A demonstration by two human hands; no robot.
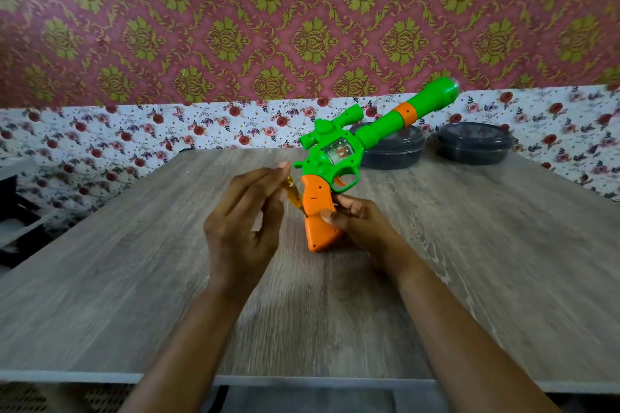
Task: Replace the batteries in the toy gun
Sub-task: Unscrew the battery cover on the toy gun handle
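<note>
You stand the toy gun (339, 157) butt-down on the wooden table (134, 261), your right hand (359, 221) curled round its orange grip, thumb across the side. Your left hand (245, 214) pinches a yellow screwdriver (290, 194), tip at the grip's rear edge. The job looks barely begun: the grip appears closed and no batteries show.

Bare left grip (241, 228), bare right grip (362, 225); forearms bare to frame edge.
</note>
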